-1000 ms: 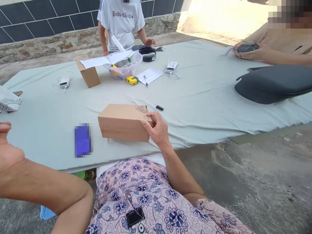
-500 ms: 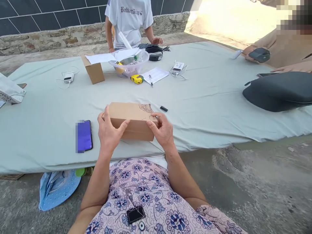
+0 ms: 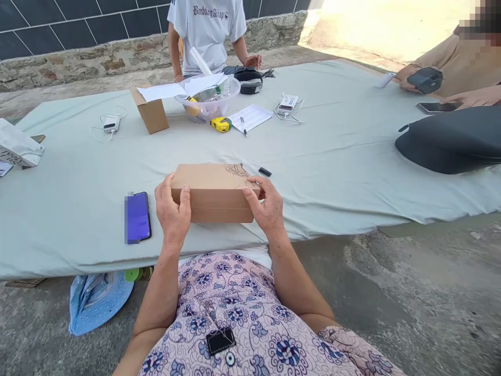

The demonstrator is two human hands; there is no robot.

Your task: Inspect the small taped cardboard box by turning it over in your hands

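A flat brown cardboard box (image 3: pixel 213 190) with a line drawing at its far right corner lies near the front edge of a pale green sheet (image 3: pixel 332 151). My left hand (image 3: pixel 172 214) grips the box's left end, fingers over the top and thumb on the front. My right hand (image 3: pixel 266 206) is closed on the right end and seems to pinch a thin pen against the lid. A small black cap (image 3: pixel 265 171) lies just beyond the box.
A phone (image 3: pixel 138 216) lies left of the box. Further back stand a small open carton (image 3: pixel 152 112), a clear bowl (image 3: pixel 209 102), a yellow tape measure (image 3: pixel 220 124), papers and chargers. A dark bag (image 3: pixel 450 141) lies right. Two other people sit at the far and right sides.
My left hand came in from the far left and took hold of the box's left end. The box shifted slightly right and the view rose a little.
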